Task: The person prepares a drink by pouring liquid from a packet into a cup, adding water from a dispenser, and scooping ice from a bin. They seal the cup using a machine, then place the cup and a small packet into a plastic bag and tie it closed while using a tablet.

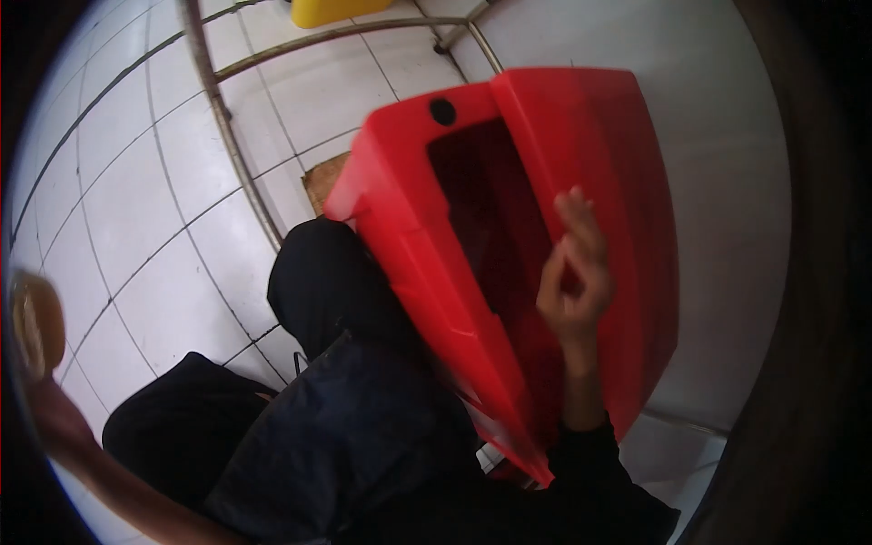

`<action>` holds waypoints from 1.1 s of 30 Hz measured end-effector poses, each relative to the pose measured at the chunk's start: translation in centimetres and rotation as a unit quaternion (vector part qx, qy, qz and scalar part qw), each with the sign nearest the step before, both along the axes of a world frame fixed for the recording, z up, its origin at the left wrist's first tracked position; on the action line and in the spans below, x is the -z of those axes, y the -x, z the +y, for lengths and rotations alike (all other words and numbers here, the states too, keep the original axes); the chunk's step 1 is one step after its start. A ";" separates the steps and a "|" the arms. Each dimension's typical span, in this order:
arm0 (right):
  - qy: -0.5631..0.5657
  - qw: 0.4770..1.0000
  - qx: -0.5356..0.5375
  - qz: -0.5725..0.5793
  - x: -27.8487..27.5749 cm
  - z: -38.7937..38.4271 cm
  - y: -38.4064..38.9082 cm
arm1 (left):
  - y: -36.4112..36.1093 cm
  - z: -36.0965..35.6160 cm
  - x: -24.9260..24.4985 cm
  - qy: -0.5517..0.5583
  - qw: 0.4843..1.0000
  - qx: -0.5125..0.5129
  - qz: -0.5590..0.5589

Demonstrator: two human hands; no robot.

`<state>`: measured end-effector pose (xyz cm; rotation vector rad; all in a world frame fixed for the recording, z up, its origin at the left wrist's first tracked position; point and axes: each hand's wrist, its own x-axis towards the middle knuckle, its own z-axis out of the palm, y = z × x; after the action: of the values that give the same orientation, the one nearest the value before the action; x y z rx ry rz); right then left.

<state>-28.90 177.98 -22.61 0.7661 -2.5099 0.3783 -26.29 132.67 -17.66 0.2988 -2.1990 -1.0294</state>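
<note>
A red plastic bin-like body [409, 191] lies tilted before me, with a long dark opening and a small black round spot near its top. Over the opening's right edge is my right hand [577, 272], somewhat blurred. Its thumb and forefinger meet in a ring while the other fingers point up; whatever the pinch may hold is too small to make out. At the far left edge, my left hand [44, 395] is partly cut off by the view, closed on a yellowish-brown rounded thing [38, 325], which looks like a roll.
A metal tube frame [222, 123] stands on the white tiled floor [136, 227] beyond the red body. Part of a yellow object [331, 9] shows at the top. A brown piece [325, 182] lies behind my dark-clothed knee [318, 272]. A pale wall [727, 182] rises at the right.
</note>
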 end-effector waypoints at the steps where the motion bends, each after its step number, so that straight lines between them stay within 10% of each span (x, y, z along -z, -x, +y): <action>1: 0.084 0.993 -0.023 -0.074 0.3 -0.1 -1.9 | 0.4 0.4 -0.3 -0.024 0.999 -0.012 0.021; 6: 0.217 0.948 -0.037 -0.228 6.5 4.6 -10.2 | -1.9 -3.0 0.6 -0.032 0.999 -0.005 0.039; 11: 0.046 0.855 0.308 -0.414 14.1 14.5 -17.7 | -0.5 -2.0 1.0 -0.110 0.986 0.007 0.127; 14: 0.156 0.798 0.383 -0.439 24.3 20.9 -25.0 | 0.4 -3.8 2.5 -0.139 0.974 0.025 0.175; 33: 0.221 0.728 0.481 -0.436 29.0 15.7 -14.1 | -0.5 -6.7 4.5 -0.101 0.982 -0.111 0.111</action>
<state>-14.77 193.64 -51.61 -1.1785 -2.9415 1.0341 -25.82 125.99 -22.12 0.4842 -1.8197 -1.1053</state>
